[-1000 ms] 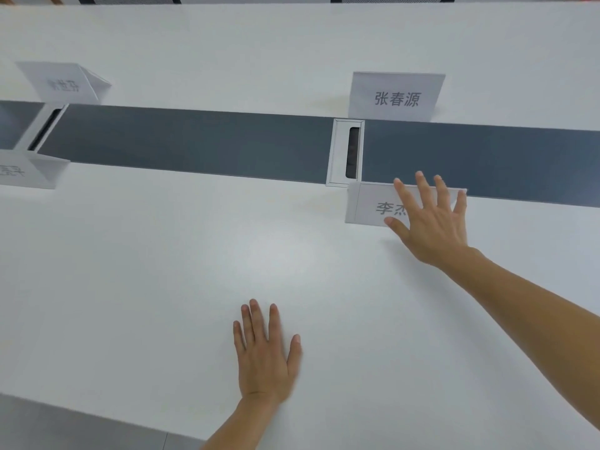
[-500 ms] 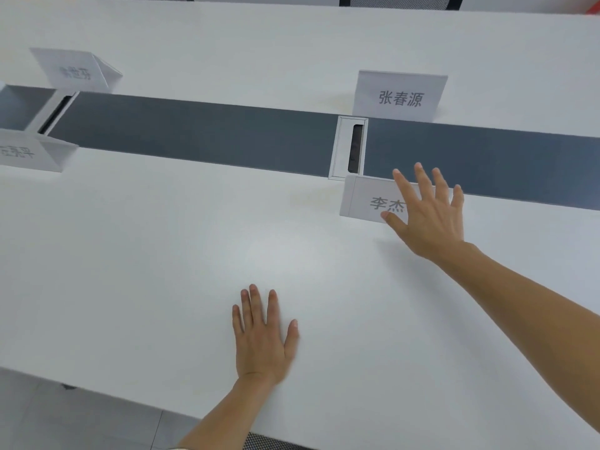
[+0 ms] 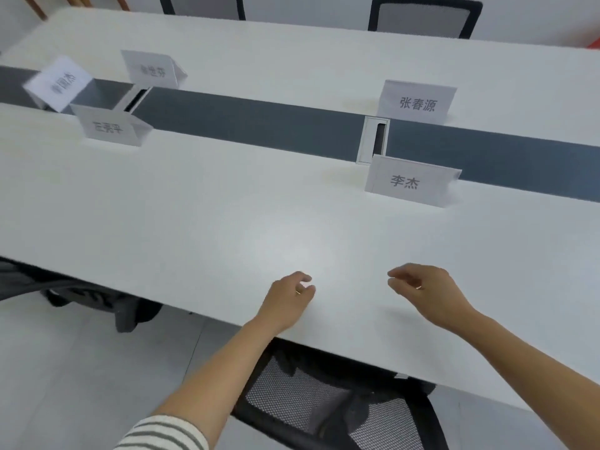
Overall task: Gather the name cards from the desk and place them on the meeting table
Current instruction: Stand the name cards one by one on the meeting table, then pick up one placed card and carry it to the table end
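Hands idling over the near edge of the table (image 3: 194,222).
I'm seeing left hand (image 3: 289,293) and right hand (image 3: 425,290) hanging loosely curled, empty; the name card (image 3: 409,181) standing far right is probably light folded paper, best pinched at its top fold.

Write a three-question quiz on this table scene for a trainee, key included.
1. True or false: the left hand and the right hand hold no card.
2. How many name cards show on the table? A three, B five, C seven.
3. Fill in: seen from the person, the 张春源 card stands on the ___ side of the grey strip.

Key: 1 true; 2 B; 3 far.
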`<state>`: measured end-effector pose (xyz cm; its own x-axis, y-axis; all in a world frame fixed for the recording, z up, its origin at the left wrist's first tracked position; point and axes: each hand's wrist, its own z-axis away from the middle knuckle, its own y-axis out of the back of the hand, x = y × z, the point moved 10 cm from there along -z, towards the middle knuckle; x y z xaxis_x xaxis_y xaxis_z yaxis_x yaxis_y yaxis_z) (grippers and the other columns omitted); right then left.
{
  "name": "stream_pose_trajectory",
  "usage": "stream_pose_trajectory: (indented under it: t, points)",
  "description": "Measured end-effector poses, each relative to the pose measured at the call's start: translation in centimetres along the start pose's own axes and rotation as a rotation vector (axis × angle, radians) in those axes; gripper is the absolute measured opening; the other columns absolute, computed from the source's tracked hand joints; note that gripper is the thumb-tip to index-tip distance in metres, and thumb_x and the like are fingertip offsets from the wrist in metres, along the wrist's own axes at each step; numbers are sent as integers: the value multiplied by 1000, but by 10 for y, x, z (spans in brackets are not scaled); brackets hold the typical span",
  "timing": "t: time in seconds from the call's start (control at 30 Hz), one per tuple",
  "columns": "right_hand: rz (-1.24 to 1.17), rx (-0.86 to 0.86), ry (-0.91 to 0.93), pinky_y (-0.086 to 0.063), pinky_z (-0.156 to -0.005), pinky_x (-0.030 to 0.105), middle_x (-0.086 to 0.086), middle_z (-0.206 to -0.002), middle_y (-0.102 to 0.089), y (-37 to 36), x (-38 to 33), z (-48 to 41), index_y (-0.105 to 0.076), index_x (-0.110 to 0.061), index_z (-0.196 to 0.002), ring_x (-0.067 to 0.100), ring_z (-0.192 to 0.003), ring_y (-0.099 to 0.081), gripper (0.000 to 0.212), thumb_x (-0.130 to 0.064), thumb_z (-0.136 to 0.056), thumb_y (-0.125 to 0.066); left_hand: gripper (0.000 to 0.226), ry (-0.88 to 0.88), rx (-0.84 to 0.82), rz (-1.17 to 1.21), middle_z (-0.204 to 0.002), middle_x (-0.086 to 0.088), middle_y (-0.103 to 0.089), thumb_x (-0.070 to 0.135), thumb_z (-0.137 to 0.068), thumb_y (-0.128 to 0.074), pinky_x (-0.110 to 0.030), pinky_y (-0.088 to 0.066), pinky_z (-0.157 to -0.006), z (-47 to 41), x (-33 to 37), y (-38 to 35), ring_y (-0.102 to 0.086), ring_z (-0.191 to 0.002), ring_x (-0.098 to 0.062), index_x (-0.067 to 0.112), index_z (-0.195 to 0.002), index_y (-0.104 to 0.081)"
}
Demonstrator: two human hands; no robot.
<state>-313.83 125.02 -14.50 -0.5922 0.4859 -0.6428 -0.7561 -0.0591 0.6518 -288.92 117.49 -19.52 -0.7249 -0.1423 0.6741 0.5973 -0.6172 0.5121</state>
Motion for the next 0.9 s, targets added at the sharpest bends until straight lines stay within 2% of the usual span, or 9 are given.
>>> stream_pose_trajectory:
  t: [0.1,0.2,0.27,0.37,0.4,0.53,0.63,0.7,0.9]
  points:
    - [-60,-75,-1,-52,-89,32,-10,-88,-74,-35,-7,54,-71,-28,-96,7,-88,-69,10,-27,-86,-67,28,-22,-18,93,-104,8,-65,36,-93,-53,-16,-46,-76,85,-22,21,-61,-96,-5,26,-118,-58]
    - [-95,-139,22,-51,-89,29,-13,-92,-75,-67,-23,99,-71,-34,-93,3,-89,-70,9,-29,-85,-69,20,34,30,208,-105,7,-67,33,-93,-56,-24,-50,-87,159,-73,47,-63,-100,-9,30,-112,-61]
    - [-92,-184,36,-50,-86,25,-17,-89,-76,-88,-41,125,-71,-37,-92,0,-89,-69,9,-32,-86,-68,14,135,48,275,-107,6,-66,35,-92,-56,-20,-48,-82,208,-119,58,-63,-102,-10,34,-106,-61]
    - [-113,-233,55,-51,-85,28,-18,-85,-76,-120,-72,156,-72,-35,-92,-1,-85,-69,8,-32,-86,-68,31,254,170,393,-102,-3,-71,51,-72,-62,-25,-48,-78,275,-178,81,-68,-93,-12,35,-99,-63]
    - [-122,-250,56,-52,-86,30,-18,-86,-76,-132,-83,165,-73,-34,-94,0,-85,-69,10,-32,-85,-68,33,282,217,433,-100,-7,-72,50,-70,-63,-25,-49,-77,295,-197,88,-69,-90,-14,32,-98,-64]
    - [-147,-358,105,-49,-82,25,-20,-87,-75,-186,-142,193,-72,-32,-98,-3,-82,-69,13,-28,-87,-67,12,362,351,579,-99,-16,-72,18,-91,-60,-27,-48,-77,361,-262,110,-68,-93,-26,23,-101,-66]
    - [-129,-446,159,-50,-75,22,-14,-86,-77,-226,-194,204,-72,-28,-97,1,-80,-71,13,-21,-87,-68,12,402,485,657,-100,-20,-71,16,-92,-60,-28,-47,-75,404,-302,136,-67,-92,-26,23,-98,-66]
    - [-114,-494,199,-53,-78,27,-10,-90,-78,-251,-229,205,-73,-27,-97,5,-84,-72,14,-19,-86,-68,11,421,582,721,-101,-24,-70,13,-91,-60,-27,-47,-72,427,-323,158,-66,-86,-23,20,-98,-67]
    - [-73,-631,323,-53,-85,30,-18,-95,-77,-338,-345,181,-74,-32,-97,2,-92,-71,16,-25,-83,-71,12,489,790,839,-98,-21,-71,13,-90,-61,-31,-48,-77,461,-389,228,-66,-89,-27,18,-99,-68]
